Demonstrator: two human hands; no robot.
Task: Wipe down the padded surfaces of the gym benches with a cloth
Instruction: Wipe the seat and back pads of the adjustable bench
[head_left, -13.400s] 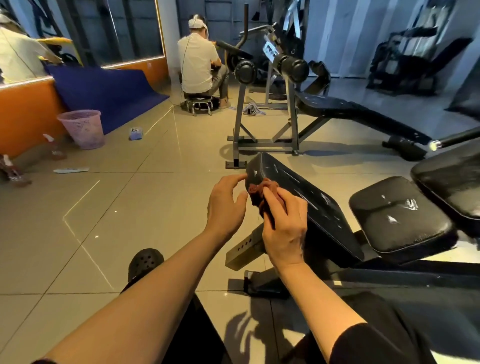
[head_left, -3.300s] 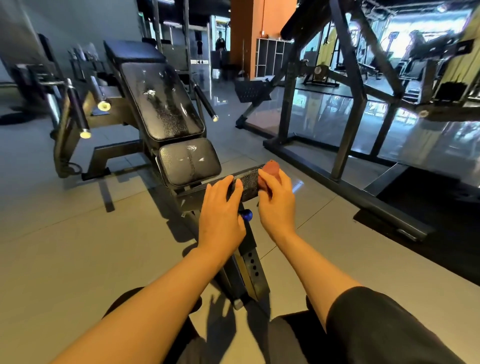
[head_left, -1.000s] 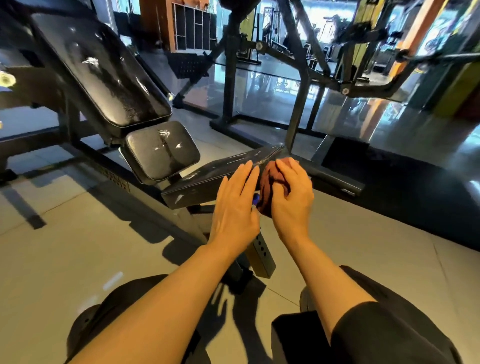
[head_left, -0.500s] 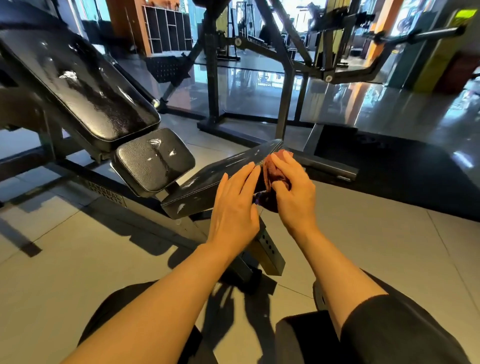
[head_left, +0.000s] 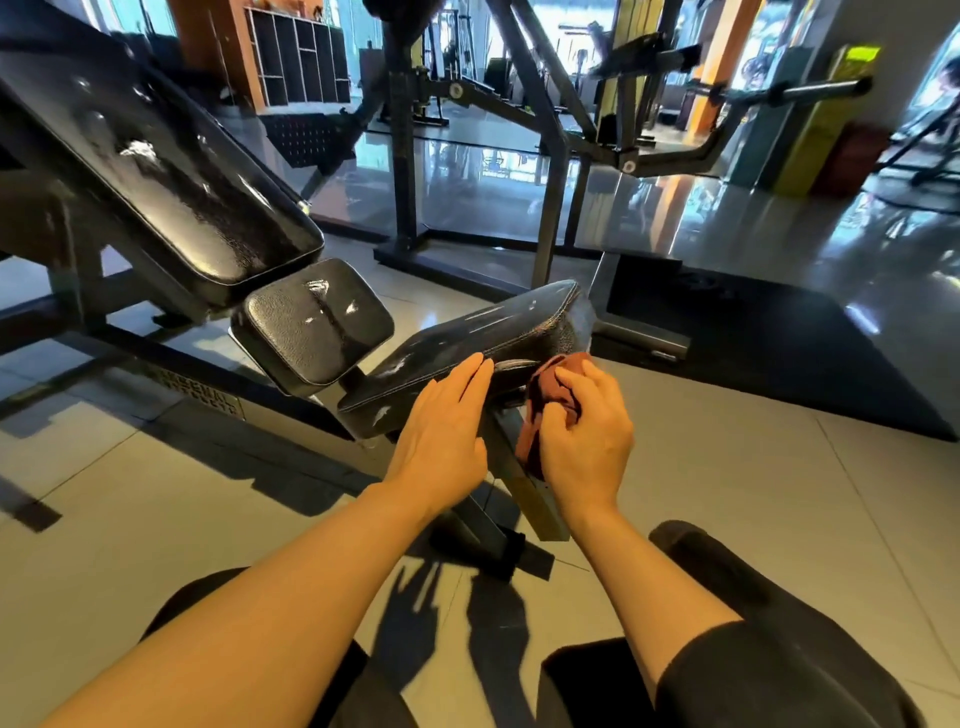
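Glossy grey floor tiles (head_left: 156, 509) fill the lower half of the frame, and on them we see sharp shadows of our arms and of the bench frame (head_left: 498, 499) at bottom centre. Across the upper right the floor turns mirror-bright and reflects orange columns (head_left: 719, 57) and window light, while a dark rubber mat (head_left: 779, 353) lies at middle right. Behind it stands a black steel machine frame (head_left: 545, 156) with angled struts, and a set of dark cubby shelves (head_left: 296, 57) sits against an orange wall at upper left. The bench runs from upper left toward centre in 3 black padded parts: a long tilted back pad (head_left: 156, 171), a small seat pad (head_left: 317, 322) just below it, and a low end pad (head_left: 483, 343) nearest us, all shiny with wet-looking streaks. Our left hand (head_left: 441, 436) lies flat with its fingers straight and together, pressing on the near edge of the end pad. Our right hand (head_left: 587, 431) has its fingers curled around a bunched rust-brown cloth (head_left: 545, 395), which we hold against the underside edge of that same pad, just right of centre. Our knees in dark trousers (head_left: 779, 649) show along the bottom edge.
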